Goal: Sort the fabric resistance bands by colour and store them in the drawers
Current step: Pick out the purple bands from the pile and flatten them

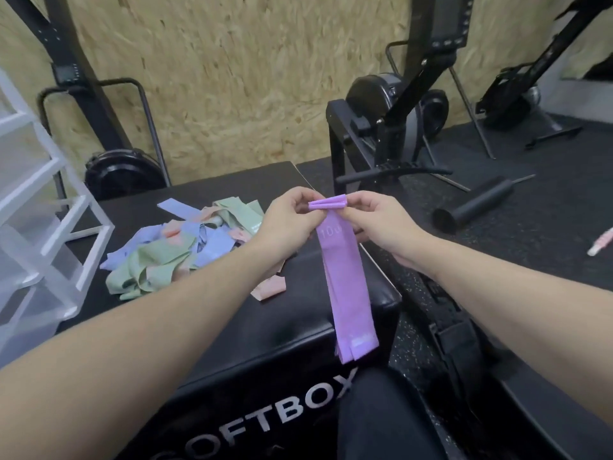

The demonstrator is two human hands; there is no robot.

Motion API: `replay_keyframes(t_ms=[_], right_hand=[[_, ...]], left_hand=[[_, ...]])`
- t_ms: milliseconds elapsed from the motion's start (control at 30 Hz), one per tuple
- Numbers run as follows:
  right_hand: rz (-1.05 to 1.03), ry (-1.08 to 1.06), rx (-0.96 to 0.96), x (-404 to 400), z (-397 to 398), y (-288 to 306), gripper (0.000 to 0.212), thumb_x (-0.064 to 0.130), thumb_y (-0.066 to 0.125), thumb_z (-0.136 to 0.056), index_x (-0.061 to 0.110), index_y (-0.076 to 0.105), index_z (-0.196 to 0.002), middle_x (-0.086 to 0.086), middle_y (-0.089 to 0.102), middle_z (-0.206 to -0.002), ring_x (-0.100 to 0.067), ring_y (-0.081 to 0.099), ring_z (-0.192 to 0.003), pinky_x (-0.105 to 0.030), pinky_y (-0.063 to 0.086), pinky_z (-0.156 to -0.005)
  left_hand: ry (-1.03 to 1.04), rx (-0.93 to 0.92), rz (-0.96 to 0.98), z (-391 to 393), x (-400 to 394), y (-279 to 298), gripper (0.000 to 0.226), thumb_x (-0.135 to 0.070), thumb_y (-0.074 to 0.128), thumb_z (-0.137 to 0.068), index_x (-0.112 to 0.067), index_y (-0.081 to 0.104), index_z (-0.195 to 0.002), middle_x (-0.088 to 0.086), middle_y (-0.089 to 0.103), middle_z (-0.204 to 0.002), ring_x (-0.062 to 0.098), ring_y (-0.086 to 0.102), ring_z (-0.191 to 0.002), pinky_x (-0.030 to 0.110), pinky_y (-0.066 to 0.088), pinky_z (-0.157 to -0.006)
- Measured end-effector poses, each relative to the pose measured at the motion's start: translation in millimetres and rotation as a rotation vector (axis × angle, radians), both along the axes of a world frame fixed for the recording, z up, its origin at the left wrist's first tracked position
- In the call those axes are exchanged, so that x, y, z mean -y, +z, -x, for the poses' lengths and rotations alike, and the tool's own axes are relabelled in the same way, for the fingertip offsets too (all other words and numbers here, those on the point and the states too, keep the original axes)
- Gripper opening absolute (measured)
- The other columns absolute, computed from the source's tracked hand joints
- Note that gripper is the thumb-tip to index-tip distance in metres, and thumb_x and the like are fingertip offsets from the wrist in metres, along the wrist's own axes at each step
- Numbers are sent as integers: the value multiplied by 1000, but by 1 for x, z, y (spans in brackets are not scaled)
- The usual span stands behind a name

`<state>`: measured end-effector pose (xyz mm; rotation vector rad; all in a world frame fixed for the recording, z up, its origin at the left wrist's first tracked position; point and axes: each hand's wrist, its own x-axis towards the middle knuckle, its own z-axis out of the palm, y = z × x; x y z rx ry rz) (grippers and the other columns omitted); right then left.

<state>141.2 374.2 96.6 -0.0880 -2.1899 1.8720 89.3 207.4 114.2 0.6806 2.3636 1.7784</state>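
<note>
Several purple bands [346,287] hang as one stacked bunch above the black soft box [232,343]. My left hand [288,224] pinches the bunch's top edge on the left, and my right hand [381,220] pinches it on the right. A jumbled pile of bands [179,247] in green, blue and pink lies on the box top to the left of my hands. One pink band [268,288] lies apart near my left forearm. The clear plastic drawer unit [39,207] with white frames stands at the left edge.
Black rowing machines [398,104] stand against the chipboard wall behind the box. A black foam roller [474,204] lies on the rubber floor to the right, and a pink-and-white item [600,242] sits at the right edge. My dark-clothed knee [381,416] is below the box.
</note>
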Motion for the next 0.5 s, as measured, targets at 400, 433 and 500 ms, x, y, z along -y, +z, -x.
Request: replay_keyframes(t_ms=[400,433,500], right_hand=[[-74,13,180,-39,173,-79,12,18,71,-91,15,75,-101,2,76,-90,-4,67,-77,-19,51,-64],[-95,0,181,-40,187,-85,11,17,71,-90,15,75,-101,3,76,-91,-3,67,-77,-17,50,-66],[-151,-21,173,-42,213,-96,10,17,73,-89,15,75,-99,2,76,-94,-2,66,-81,-10,47,-69]], left_hand=[[-99,-390,723,168,-5,-106,48,-39,55,-88,-28,46,-134,-8,63,-127,18,59,-113,40,48,-93],[-99,-448,783,181,-2,-113,54,-43,56,-85,-29,45,-136,-6,63,-126,18,57,-115,40,46,-96],[-101,-518,865,204,4,-125,63,-50,58,-82,-33,42,-140,-7,60,-125,16,53,-121,38,37,-106]])
